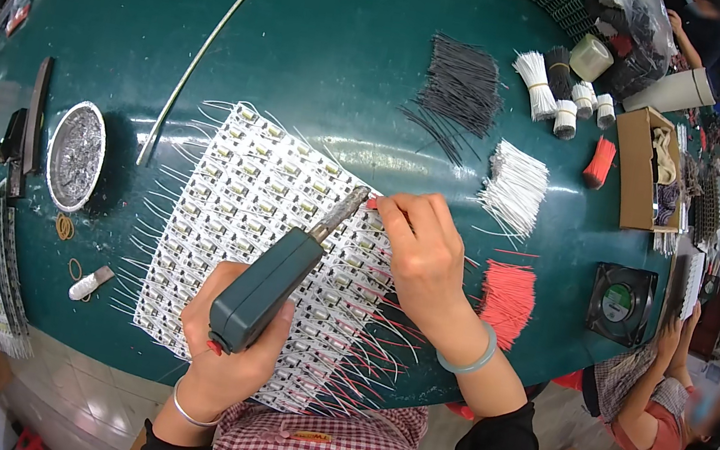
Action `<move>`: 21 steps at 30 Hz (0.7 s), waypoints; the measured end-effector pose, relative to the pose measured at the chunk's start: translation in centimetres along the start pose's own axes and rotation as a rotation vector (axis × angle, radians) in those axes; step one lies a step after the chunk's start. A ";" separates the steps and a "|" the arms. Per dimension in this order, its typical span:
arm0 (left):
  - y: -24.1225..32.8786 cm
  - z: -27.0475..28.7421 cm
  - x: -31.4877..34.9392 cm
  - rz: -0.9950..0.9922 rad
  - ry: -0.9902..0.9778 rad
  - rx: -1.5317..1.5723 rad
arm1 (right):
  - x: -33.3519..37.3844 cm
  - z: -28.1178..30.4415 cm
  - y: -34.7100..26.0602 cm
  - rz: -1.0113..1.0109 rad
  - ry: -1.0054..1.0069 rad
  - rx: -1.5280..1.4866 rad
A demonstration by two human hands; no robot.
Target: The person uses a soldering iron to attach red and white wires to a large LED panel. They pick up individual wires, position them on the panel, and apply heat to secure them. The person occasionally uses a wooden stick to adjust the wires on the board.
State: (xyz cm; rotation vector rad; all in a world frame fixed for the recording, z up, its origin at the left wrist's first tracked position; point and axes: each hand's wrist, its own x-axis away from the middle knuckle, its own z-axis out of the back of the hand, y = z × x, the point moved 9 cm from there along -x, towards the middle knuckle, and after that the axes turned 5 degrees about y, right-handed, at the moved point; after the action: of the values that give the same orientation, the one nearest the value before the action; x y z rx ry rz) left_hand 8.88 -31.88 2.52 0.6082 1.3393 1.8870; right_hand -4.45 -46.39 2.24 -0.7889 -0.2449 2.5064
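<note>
My left hand [226,371] is wrapped round the dark green body of a soldering gun [263,293]. Its metal tip reaches the upper right edge of a white circuit board panel [225,213], which lies tilted in front of me. Rows of small components cover the panel, and white wires stick out along its left side. Red and white wires fan out from its lower right edge. Beside the tip, the thumb and forefinger of my right hand [423,252] pinch a short red wire [372,203] at that edge.
Piles of black wires [462,86], white wires [515,188] and red wires [508,303] lie to the right. Beyond are a cardboard box [637,170] and a black fan [621,304]. At left stands a foil-like bowl [75,156]. Another person [654,418] sits at right.
</note>
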 end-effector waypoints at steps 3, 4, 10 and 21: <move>-0.4 -0.1 0.2 0.002 0.030 0.042 | 0.0 0.0 -0.2 0.001 0.003 0.007; -0.6 0.0 0.3 0.003 0.045 0.063 | 0.1 0.0 -0.3 0.001 0.002 0.008; -0.8 -0.4 0.2 0.024 0.024 0.059 | 0.1 -0.1 -0.2 -0.001 -0.002 0.023; -0.5 -0.3 0.1 -0.007 0.020 0.020 | -0.1 -0.2 -0.4 0.011 0.000 0.036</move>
State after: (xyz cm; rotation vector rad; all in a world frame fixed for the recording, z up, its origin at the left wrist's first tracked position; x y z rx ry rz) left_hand 8.69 -31.91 1.95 0.5954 1.3733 1.8809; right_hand -4.12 -46.07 2.22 -0.7771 -0.1953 2.5140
